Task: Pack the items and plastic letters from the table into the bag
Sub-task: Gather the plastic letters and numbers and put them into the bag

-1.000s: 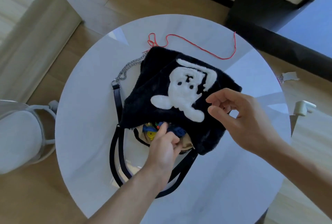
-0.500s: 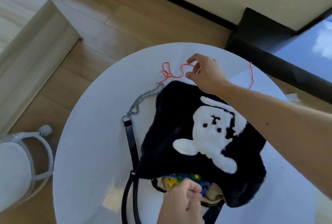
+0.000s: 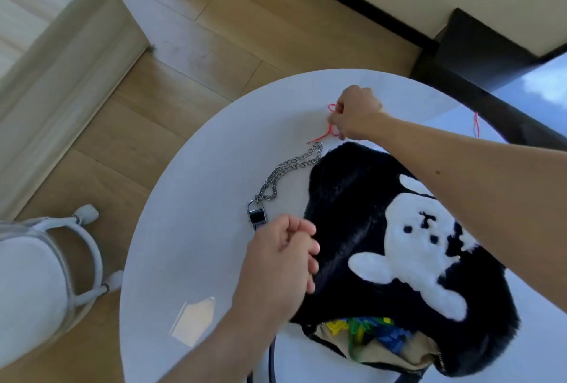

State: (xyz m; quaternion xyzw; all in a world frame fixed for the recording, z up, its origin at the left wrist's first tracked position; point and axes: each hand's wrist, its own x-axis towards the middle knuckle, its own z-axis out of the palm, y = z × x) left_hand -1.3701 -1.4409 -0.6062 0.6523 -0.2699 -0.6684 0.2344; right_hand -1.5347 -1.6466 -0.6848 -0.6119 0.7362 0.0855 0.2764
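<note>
Head view: we look down on the black furry bag [image 3: 346, 198], lying flat on the round white table [image 3: 199, 198] with its white bear patch [image 3: 420, 247] facing up. Its mouth is at the edge nearest us and gapes open. The plastic letters [image 3: 368, 326], yellow, green and blue, sit just inside it, bunched close to the lip.

Beyond the bag's far edge our right hand [image 3: 357, 112] is closed in a fist on the red string [image 3: 320, 138]. A small loop pokes out beside the knuckles and a short tail trails toward the bag. Another stretch of the same string shows off the bag's far right side, past our forearm, so a good length lies loose on the table.

Our left hand [image 3: 276, 263] hangs at the bag's left edge with its fingers loosely curled and nothing visible in them. We cannot tell whether the fingertips touch the fur. The metal chain [image 3: 291, 167] lies off the bag's far left corner, its end just beside the string's tail.

We judge the string to be the item in hand, bound for the mouth. The main risk is that tail: pulled across, it may catch in the chain links and drag the chain along. The long loose stretch could also trail outside the mouth or snag under the bag. With no hand holding the mouth, tugging the bag may also tip letters out.
</note>
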